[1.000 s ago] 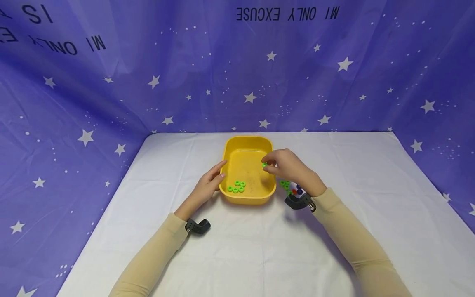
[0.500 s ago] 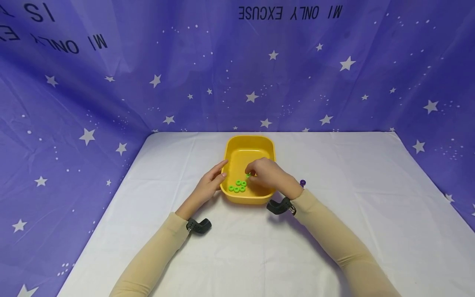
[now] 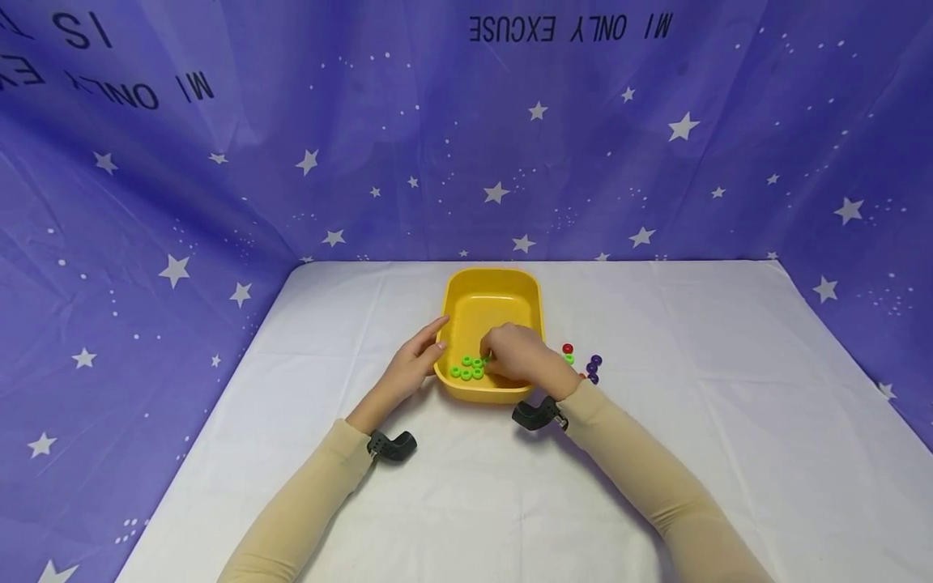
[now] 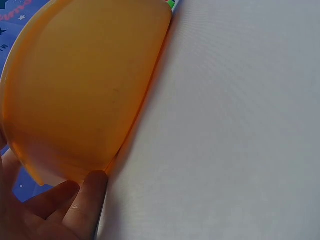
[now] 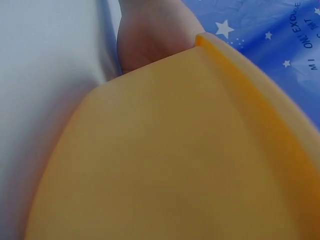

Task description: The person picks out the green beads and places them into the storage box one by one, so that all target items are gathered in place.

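Observation:
A yellow plastic bin (image 3: 496,303) stands on the white cloth, with several small green ring-shaped beads (image 3: 466,374) grouped at its near left. My left hand (image 3: 410,362) holds the bin's left wall, thumb and fingers at the rim; the left wrist view shows fingers (image 4: 92,192) against the outer wall. Inside the bin, my right hand (image 3: 513,354) is low beside the beads, fingertips pointing down. A sliver of a green bead shows at those fingertips, which are mostly hidden. In the right wrist view the bin wall (image 5: 165,150) hides the fingers.
Right of the bin, on the cloth, lie a red bead (image 3: 568,348), a green bead (image 3: 570,359) and several purple beads (image 3: 594,367), partly covered by my right forearm. A purple star-printed curtain (image 3: 408,146) hangs behind and beside the table.
My right hand has moved left from over the bin's right rim and down to the green beads, carrying a green bead. The loose beads on the right show again. My left hand stays put.

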A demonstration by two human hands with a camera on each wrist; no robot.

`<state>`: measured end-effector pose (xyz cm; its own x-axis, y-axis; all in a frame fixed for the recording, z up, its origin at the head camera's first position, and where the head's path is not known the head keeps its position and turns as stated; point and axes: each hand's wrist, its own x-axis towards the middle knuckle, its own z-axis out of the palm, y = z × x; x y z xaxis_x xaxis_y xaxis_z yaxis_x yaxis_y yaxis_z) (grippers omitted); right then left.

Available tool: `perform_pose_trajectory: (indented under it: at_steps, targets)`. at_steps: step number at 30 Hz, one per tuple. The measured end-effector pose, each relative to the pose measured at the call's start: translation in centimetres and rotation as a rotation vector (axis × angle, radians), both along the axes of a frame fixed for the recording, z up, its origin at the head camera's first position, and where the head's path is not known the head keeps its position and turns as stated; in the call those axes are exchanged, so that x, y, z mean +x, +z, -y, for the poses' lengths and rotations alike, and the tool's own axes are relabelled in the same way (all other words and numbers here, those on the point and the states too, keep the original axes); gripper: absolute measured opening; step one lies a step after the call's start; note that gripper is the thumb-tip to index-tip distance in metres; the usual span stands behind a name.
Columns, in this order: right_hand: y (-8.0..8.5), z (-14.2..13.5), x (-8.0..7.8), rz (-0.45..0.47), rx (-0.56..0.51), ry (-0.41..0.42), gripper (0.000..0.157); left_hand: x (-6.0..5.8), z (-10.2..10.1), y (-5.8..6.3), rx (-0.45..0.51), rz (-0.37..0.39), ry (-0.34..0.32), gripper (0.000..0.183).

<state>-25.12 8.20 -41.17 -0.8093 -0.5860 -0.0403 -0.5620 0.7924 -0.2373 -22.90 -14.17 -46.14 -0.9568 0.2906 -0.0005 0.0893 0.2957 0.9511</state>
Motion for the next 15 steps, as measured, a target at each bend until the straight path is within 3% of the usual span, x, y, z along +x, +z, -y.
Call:
perform_pose_trajectory:
  at_steps: [15]
  targets:
    - [-0.21,0.31,-0.03,0.044,-0.039,0.016,0.014,-0.06,0.06,-0.02,-0.005,-0.003,-0.011,0.053]
